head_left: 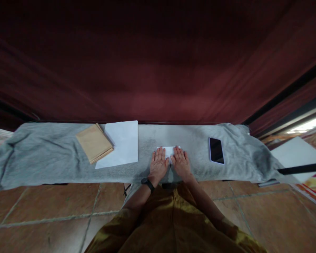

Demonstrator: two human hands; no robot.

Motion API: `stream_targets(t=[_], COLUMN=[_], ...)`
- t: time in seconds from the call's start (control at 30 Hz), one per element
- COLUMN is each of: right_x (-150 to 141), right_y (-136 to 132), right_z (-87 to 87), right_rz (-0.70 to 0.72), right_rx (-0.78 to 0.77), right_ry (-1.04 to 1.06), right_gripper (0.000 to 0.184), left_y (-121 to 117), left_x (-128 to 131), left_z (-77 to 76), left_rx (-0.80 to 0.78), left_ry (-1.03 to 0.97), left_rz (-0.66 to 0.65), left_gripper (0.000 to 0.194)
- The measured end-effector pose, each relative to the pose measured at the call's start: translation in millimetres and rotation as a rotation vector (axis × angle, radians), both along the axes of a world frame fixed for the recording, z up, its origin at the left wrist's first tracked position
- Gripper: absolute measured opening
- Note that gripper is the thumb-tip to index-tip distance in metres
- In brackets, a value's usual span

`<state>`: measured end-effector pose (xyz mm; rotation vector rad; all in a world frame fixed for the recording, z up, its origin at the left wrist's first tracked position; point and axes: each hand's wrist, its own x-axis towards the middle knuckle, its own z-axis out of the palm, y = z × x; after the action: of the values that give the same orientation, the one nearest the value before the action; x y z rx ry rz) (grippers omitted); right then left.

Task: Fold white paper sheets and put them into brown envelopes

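Note:
A small folded white paper point(169, 151) lies on the grey cloth point(42, 154) in front of me. My left hand point(158, 163) lies flat on the paper's left part, fingers stretched out and together. My right hand point(181, 162) lies flat on its right part in the same way. The two hands almost touch at the thumbs. Most of the paper is hidden under them. A black watch point(147, 183) is on my left wrist.
Left of my hands lie a white sheet point(123, 140) and a stack of brown envelopes point(94, 142) partly over it. A black phone point(216, 150) lies to the right. A dark red curtain point(158, 63) hangs behind. Tiled floor point(55, 211) lies below.

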<state>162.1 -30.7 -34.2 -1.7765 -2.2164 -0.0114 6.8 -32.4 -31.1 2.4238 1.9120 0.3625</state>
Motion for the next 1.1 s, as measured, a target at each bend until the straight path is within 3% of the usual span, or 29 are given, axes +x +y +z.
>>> stream_targets(t=[0.33,0.5,0.67,0.77,1.1], right_x=[7.4,6.2,9.5,10.3,8.3], right_y=[-1.6,-2.5,-4.5,-4.5,-3.1], right_z=[-4.4,-3.7,-3.5,-4.6,-6.0], right_rz=[-0.072,-0.072,-0.051,-0.042,-0.042], right_rx=[0.035,0.025,-0.018,-0.019,0.029], right_ry=[0.044,0.058,-0.005,-0.038,0.010], right_gripper=[0.056,0.058,0.059,0.060,0.055], left_y=[5.4,7.1,3.8,3.6,5.9], left_x=[-16.7,-0.5,37.7,46.3,13.4], left_z=[1.8,5.1,6.4,5.0,2.0], left_rx=[-0.003,0.011,-0.015,-0.041,-0.017], left_ry=[0.010,-0.015,-0.048,-0.051,0.000], left_rz=[0.097,0.162,-0.059,-0.098,0.017], left_gripper=[0.059,0.060,0.059,0.061,0.070])
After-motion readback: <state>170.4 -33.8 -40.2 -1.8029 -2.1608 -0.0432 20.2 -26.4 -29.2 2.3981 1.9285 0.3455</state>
